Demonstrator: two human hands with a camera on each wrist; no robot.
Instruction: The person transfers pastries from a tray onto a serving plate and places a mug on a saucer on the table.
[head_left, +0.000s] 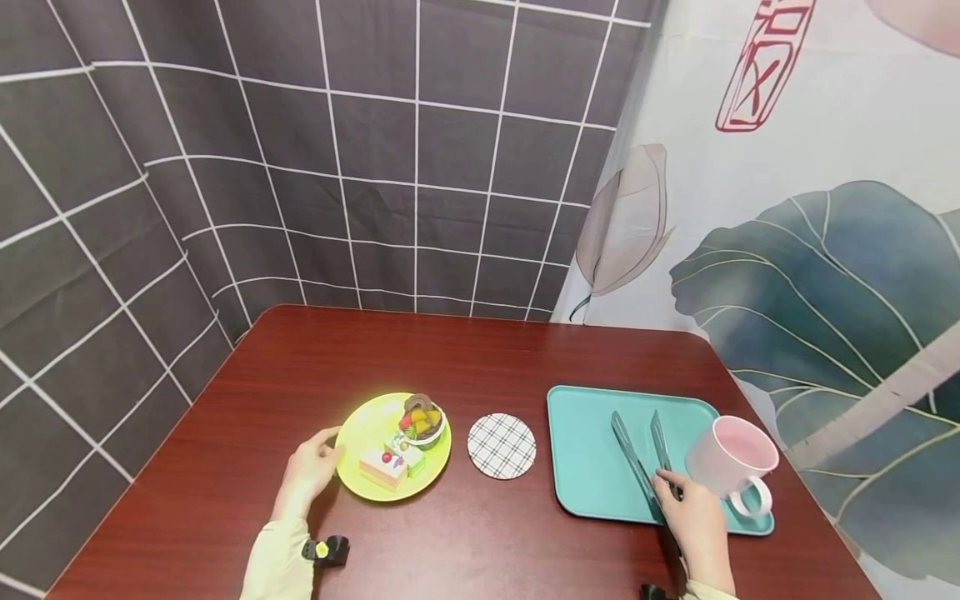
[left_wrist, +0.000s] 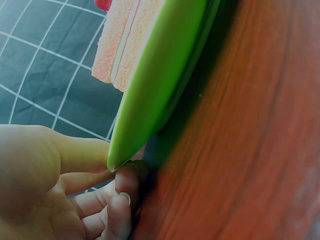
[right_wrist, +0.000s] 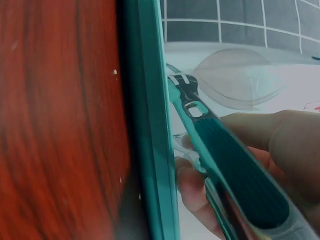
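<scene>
- Tongs (head_left: 633, 460) are angling over the near edge of the tray (head_left: 581, 467), arms spreading toward its middle, handle end pointing back at you.
- Your right hand (head_left: 693, 517) is gripping them with fingers and thumb bent round the handle; tips are standing apart. Can't tell if they're touching the tray.
- They're looking light and springy, probably slick along the arms. The ridged handle (right_wrist: 240, 172) should be giving you the best hold.
- Plate (head_left: 365, 423) is sitting left of center on the worktop (head_left: 487, 358), left of the coaster (head_left: 502, 447). Your left hand (head_left: 311, 467) is pinching its left rim, thumb above, fingertips below. Can't tell if its base is seating fully.
- It's looking stiff, light and smooth; one-sided rim hold is probably risking a tip. Cake slices (head_left: 382, 468) and the bowl (head_left: 433, 441) are riding on it, likely free to slide.
- Watch the mug (head_left: 720, 454): it's standing at the tray's right end, just beside your right hand, handle facing the near-right corner. Likely easy to knock.
- Room: bare wood is running behind plate and coaster to the worktop's far edge; the tray's left half is giving your tongs more space than its right.
</scene>
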